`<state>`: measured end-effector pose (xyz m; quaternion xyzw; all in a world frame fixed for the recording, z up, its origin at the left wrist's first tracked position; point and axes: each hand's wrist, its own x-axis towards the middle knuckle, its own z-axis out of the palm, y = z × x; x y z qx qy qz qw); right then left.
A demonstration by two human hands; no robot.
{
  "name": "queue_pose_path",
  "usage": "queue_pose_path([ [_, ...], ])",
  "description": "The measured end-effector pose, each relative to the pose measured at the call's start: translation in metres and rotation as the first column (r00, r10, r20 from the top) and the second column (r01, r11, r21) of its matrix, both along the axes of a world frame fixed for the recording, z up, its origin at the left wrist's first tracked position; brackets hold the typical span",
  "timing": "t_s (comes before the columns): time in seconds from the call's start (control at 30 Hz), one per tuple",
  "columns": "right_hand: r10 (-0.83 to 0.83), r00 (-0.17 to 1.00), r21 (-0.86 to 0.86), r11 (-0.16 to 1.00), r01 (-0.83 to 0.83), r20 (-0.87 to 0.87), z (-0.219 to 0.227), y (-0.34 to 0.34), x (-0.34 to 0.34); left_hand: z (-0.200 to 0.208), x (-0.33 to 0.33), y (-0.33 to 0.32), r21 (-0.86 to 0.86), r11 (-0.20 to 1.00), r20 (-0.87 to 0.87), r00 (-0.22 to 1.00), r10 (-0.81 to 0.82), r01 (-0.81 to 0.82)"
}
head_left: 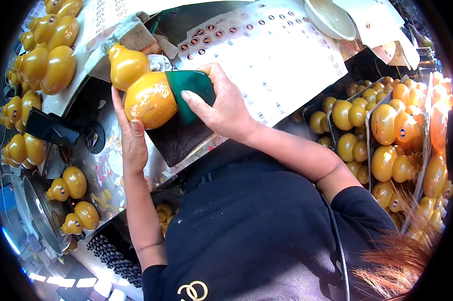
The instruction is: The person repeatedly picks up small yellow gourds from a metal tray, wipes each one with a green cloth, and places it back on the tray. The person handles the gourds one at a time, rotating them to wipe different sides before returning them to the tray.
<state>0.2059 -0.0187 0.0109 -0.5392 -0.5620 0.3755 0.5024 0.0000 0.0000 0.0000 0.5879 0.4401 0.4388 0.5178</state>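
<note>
A glossy yellow gourd-shaped bottle (151,99) lies tilted before me, its narrow neck toward the upper left, pale gold markings on its wider bulb. My left hand (132,143) cradles that bulb from below and the left, thumb and fingers against it. In my right hand (224,108) is a dark green flat, flexible-looking piece (189,89), pinched between thumb and fingers. It lies against the bulb's right end; the fingers behind it are partly hidden. Under the bottle and hands is a dark cloth or pad (173,143) at the bench edge.
White sticker sheets (266,60) with round blue-orange labels cover the bench's far side, beside a pale bowl (330,19). More gourd bottles (58,70) stand at left; divided crates (369,145) of them are at right. A black phone-like device on a stand (53,128) is left of my hand.
</note>
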Motion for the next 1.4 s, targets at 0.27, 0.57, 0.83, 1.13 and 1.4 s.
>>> queue_pose_path([
  [0.27, 0.054, 0.999, 0.104, 0.993, -0.054, -0.001, 0.009, 0.0, -0.005, 0.002, 0.014, -0.004, 0.013, 0.992, -0.022, 0.991, 0.128, -0.128],
  [0.57, -0.021, 0.999, 0.071, 0.997, 0.017, 0.047, 0.0, 0.006, 0.002, 0.003, 0.011, -0.002, -0.011, 0.995, 0.074, 0.993, 0.097, -0.096],
  [0.83, 0.268, 0.96, 0.125, 0.953, -0.276, 0.075, 0.032, 0.026, -0.002, 0.013, 0.024, 0.008, -0.006, 0.967, -0.035, 0.966, 0.255, -0.255],
  [1.13, 0.209, 0.973, 0.093, 0.971, -0.218, 0.099, 0.022, 0.046, 0.007, 0.013, 0.03, 0.005, -0.137, 0.937, 0.167, 0.925, 0.341, -0.32],
  [1.4, 0.524, 0.762, 0.143, 0.781, -0.608, 0.38, 0.06, 0.069, 0.002, 0.012, 0.03, 0.009, -0.218, 0.914, 0.294, 0.87, 0.396, -0.342],
])
